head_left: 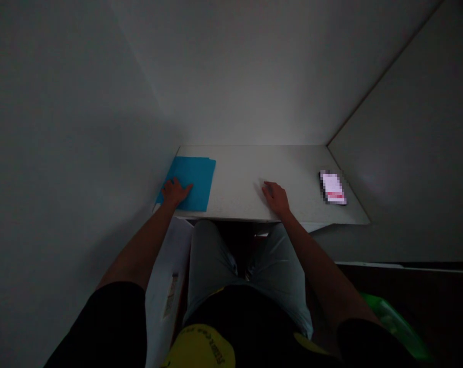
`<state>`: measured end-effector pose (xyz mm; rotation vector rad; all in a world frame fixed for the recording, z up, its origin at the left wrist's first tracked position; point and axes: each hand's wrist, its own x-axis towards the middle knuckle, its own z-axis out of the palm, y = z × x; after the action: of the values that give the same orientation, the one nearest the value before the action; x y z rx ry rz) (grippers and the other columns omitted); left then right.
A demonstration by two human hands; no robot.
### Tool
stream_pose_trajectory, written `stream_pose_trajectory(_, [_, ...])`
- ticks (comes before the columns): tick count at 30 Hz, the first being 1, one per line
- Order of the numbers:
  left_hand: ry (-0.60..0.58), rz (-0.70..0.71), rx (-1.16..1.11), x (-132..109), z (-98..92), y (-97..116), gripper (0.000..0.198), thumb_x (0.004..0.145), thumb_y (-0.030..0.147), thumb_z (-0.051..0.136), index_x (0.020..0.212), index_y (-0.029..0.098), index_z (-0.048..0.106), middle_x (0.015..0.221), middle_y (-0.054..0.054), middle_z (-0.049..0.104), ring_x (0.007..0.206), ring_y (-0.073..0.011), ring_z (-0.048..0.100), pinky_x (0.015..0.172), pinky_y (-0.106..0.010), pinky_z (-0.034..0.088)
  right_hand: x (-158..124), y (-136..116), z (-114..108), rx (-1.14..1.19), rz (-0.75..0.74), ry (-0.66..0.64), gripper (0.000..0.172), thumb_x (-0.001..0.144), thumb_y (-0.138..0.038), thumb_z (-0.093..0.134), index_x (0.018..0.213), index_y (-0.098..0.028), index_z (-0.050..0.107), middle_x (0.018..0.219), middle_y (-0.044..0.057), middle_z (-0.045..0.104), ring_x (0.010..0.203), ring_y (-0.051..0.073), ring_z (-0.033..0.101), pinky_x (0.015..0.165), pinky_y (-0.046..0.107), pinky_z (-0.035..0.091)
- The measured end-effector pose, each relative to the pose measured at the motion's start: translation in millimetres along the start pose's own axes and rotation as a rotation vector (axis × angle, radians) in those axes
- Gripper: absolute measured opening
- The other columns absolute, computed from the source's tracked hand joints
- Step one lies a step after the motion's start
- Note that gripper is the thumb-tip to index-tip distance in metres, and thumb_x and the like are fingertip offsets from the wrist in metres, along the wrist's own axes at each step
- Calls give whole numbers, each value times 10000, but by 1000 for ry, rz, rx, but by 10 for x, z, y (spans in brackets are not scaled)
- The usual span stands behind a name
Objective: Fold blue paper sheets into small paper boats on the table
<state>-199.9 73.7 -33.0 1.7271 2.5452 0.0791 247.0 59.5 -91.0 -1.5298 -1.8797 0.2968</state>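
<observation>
From where I stand, the blue sheets (199, 176) lie flat at the left end of the table (235, 179), edges slightly uneven. The left hand (174, 193) spreads over them, gripping nothing. The right hand (277, 198) is loosely curled; I can't tell whether it holds anything. They look unfolded; what's left, I can't judge.

Smooth, matt blue paper (199, 180)
</observation>
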Motion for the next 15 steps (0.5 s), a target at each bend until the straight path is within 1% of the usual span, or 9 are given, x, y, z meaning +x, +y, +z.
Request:
stream_pose_trajectory(3, [1, 16, 19, 39, -46, -77, 1038, 932, 764, 528, 1658, 36, 386, 1641, -352, 454, 1502, -520, 438, 1209, -629, 367, -2, 21, 22, -12, 6, 7, 619, 1103, -639, 389, 1346, -166, 705, 1303, 193, 760, 1156, 340, 723, 1050, 516, 551])
stream_pose_trajectory(5, [5, 9, 27, 67, -73, -83, 1098, 891, 798, 574, 1662, 42, 375, 1634, -365, 451, 1501, -537, 428, 1202, -642, 359, -6, 28, 31, -23, 10, 9, 618, 1102, -635, 396, 1344, -156, 703, 1303, 200, 757, 1154, 344, 723, 1048, 518, 548])
stream_pose_trajectory(8, [-27, -27, 15, 112, -114, -64, 1195, 828, 860, 612, 1646, 21, 377, 1599, -397, 466, 1479, -567, 441, 1179, -663, 363, -8, 29, 32, -43, 9, -5, 591, 1096, -620, 424, 1343, -161, 701, 1307, 197, 756, 1166, 346, 718, 1058, 521, 538])
stream_pose_trajectory(12, [-69, -25, 8, 169, -155, -58, 1182, 775, 904, 638, 1566, 39, 480, 1565, -400, 493, 1474, -580, 441, 1152, -693, 374, -1, 23, 27, -47, 9, -8, 546, 1093, -586, 452, 1341, -170, 703, 1312, 189, 759, 1168, 344, 714, 1054, 517, 538])
stream_pose_trajectory(15, [-100, -43, 13, 194, -168, -95, 1166, 748, 887, 693, 1542, 54, 503, 1560, -397, 496, 1467, -590, 452, 1139, -713, 380, 2, 17, 26, -41, 7, -2, 530, 1090, -566, 462, 1340, -167, 705, 1316, 189, 760, 1176, 346, 711, 1058, 518, 537])
